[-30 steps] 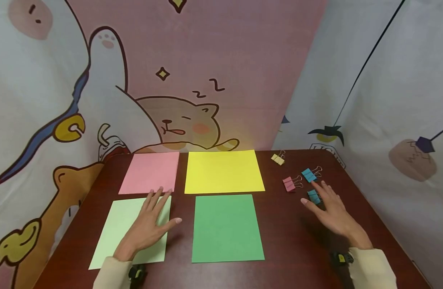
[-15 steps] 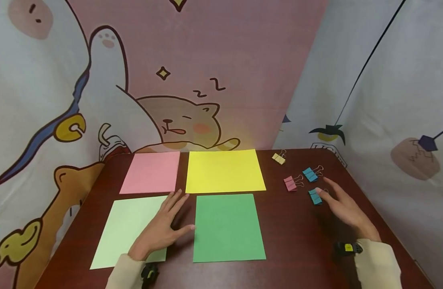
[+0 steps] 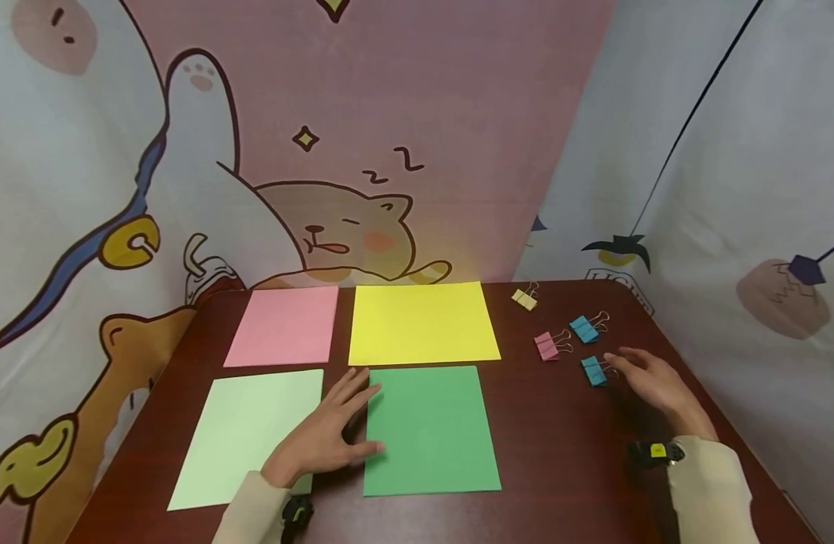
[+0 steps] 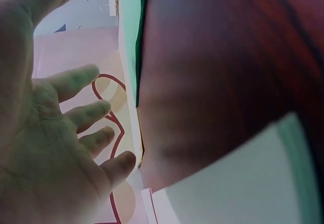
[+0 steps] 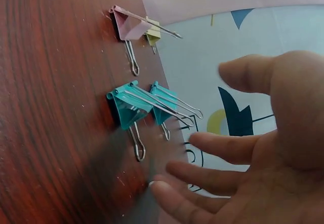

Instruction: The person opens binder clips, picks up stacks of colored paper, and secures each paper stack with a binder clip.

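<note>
Four metal binder clips with wire handles sit on my right, and here's my right hand (image 3: 658,387), just beside the nearer blue metal binder clip (image 3: 594,371)! Its fingers are lightly bent and grasp nothing; whether a fingertip brushes the wire handle, I cannot tell. The farther blue metal binder clip (image 3: 583,329) lies just beyond, the pink metal binder clip (image 3: 545,347) to its left, and the pale yellow metal binder clip (image 3: 524,299) sits near the far edge of the dark reddish-brown wooden table (image 3: 546,438).

Over to my left hand (image 3: 318,442): fingers spread, gripping nothing, it reaches across the right edge of the pale green flat sheet (image 3: 240,438), thumb over the left edge of the deep green flat sheet (image 3: 430,431). Behind them, the pink flat sheet (image 3: 284,329) and the bright yellow flat sheet (image 3: 424,325) reach almost to the printed cloth backdrop (image 3: 458,98).

And the room! A wide run of wood separates the deep green sheet from my right hand; only a narrower strip lies between that hand and the table's right edge.
</note>
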A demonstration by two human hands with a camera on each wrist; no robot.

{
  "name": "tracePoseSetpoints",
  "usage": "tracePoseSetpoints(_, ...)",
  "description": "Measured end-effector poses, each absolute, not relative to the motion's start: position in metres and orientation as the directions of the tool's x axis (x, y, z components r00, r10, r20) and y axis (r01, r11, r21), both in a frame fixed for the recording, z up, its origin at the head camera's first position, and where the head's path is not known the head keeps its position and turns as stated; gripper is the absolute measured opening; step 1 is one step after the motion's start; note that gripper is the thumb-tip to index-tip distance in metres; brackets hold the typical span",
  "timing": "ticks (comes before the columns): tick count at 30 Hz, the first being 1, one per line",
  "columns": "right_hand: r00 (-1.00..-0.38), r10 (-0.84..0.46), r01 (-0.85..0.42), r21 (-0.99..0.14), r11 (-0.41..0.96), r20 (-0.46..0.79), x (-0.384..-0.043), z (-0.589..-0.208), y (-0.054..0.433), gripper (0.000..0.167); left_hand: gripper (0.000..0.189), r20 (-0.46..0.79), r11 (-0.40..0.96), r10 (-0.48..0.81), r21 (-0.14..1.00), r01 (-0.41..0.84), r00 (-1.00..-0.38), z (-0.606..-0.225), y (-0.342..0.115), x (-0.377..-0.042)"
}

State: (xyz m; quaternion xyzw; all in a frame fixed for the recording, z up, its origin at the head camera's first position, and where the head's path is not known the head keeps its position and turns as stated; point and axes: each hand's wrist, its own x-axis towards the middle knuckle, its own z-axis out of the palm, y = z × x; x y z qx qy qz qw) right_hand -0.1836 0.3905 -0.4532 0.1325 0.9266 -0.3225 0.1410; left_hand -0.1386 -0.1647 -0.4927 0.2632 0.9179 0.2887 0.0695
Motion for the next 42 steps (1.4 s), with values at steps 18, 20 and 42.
tracePoseSetpoints(18, -0.91, 0.192, 0.353, -0.446, 0.822, -0.368, -0.192, -0.457, 0.387, 0.092, 0.1, -0.085, 0.708, 0.604, 0.514, 0.484, -0.793, -0.492, -0.152, -0.143)
tracePoseSetpoints(20, -0.915, 0.186, 0.34, -0.433, 0.835, -0.359, -0.194, -0.456, 0.385, 0.093, 0.1, -0.098, 0.718, 0.599, 0.505, 0.479, -0.795, -0.491, -0.152, -0.143)
tracePoseSetpoints(42, -0.922, 0.187, 0.316, -0.381, 0.869, -0.338, -0.204, -0.454, 0.386, 0.052, 0.101, -0.146, 0.73, 0.587, 0.52, 0.443, -0.796, -0.489, -0.147, -0.147)
